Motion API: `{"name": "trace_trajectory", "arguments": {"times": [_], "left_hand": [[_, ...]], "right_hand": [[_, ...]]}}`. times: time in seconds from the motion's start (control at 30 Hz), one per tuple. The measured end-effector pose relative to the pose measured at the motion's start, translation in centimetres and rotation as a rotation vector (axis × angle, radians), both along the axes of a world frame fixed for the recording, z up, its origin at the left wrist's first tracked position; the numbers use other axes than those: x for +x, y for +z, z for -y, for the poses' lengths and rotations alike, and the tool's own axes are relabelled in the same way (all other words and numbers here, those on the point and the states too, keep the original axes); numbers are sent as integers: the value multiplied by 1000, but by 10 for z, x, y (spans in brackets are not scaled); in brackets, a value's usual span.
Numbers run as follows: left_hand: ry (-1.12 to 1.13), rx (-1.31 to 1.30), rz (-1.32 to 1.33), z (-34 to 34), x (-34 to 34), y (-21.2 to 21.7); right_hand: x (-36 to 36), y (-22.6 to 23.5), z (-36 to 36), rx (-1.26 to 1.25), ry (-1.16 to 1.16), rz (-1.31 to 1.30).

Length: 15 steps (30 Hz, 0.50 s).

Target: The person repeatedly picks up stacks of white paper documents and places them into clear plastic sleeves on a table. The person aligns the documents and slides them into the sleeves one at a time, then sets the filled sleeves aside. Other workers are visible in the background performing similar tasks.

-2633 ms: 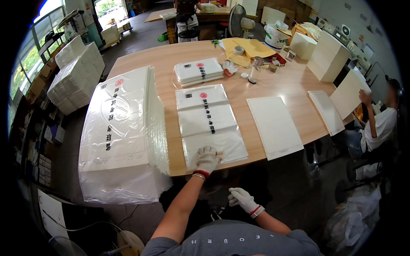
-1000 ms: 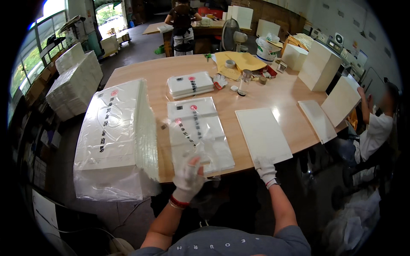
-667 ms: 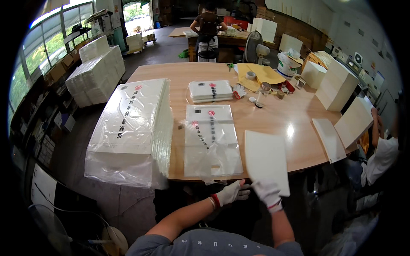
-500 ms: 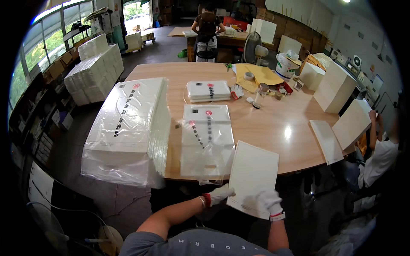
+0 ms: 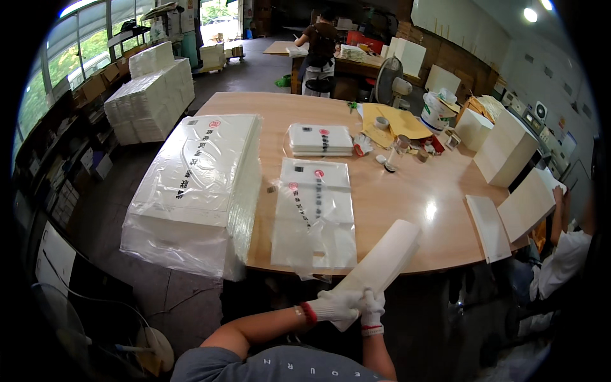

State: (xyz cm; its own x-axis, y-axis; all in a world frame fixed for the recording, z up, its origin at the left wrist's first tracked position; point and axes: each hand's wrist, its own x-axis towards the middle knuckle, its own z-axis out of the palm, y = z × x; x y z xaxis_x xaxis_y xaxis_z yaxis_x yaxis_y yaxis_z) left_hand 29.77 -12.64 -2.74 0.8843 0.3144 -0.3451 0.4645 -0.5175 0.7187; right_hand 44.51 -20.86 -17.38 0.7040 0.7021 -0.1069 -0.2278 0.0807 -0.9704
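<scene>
A stack of white paper sheets [image 5: 386,253], bent lengthwise into a curve, slants over the near edge of the table. My left hand [image 5: 338,305], in a white knit glove with a red cuff, is closed on its lower left edge. Right beside it, my gloved right hand [image 5: 372,303] grips the lower right edge, and the two hands meet. Left of the sheets lies a clear plastic bag [image 5: 334,242] with dark print and a red round mark. A tall stack of similar printed bags or sheets in plastic wrap [image 5: 191,184] stands farther left.
A small pile of bags [image 5: 321,141], tape rolls, yellow paper [image 5: 398,121] and a white bucket [image 5: 436,113] sit toward the far side. White blocks [image 5: 506,149] stand at the right, where a seated person handles sheets [image 5: 528,202]. Another person [image 5: 321,44] works at a back table.
The sheets went from lying flat to being curved lengthwise. My right hand moved left and down to meet my left hand. The view shifted slightly.
</scene>
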Motion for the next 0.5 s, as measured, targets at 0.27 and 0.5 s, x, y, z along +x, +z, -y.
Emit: {"name": "trace_trajectory", "arguments": {"times": [0.27,0.5], "left_hand": [[619,98,723,-138,-44,-11],[576,-658,819,-184,-23,-6]], "right_hand": [[-6,100,34,-94,56,539],[-7,127,26,-280,372,1318]]}}
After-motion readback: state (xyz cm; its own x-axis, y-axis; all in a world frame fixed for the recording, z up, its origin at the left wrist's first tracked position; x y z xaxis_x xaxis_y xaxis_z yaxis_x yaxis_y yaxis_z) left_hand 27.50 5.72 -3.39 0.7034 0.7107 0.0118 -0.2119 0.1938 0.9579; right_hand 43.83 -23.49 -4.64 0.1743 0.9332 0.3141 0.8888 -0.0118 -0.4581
